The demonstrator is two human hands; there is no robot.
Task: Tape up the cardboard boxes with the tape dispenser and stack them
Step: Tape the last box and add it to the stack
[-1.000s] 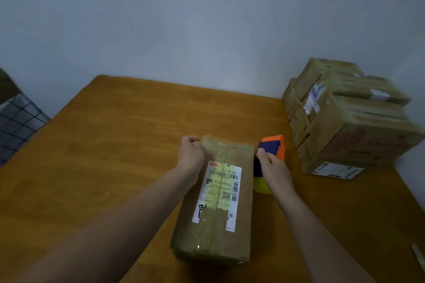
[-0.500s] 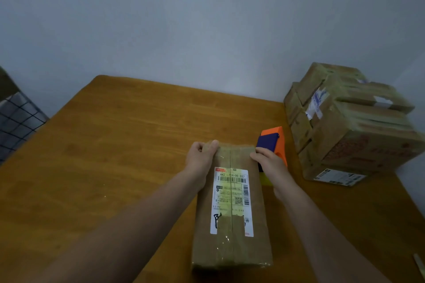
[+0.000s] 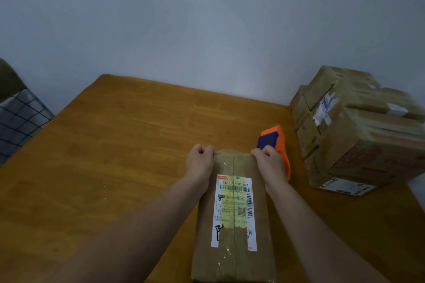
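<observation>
I see left hand (image 3: 199, 158) and right hand (image 3: 269, 161), fingers (image 3: 207, 148) curled, gripping the long brown labelled cardboard box (image 3: 233, 259) (seam apparently taped); stacking remains.

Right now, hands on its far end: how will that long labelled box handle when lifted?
The long box is likely stiff: edges look straight, seam taped. Gripped only at far corners by left hand and right hand, its near end may dip. Its glossy tape could be slippery; bare cardboard likely grips better.
</observation>
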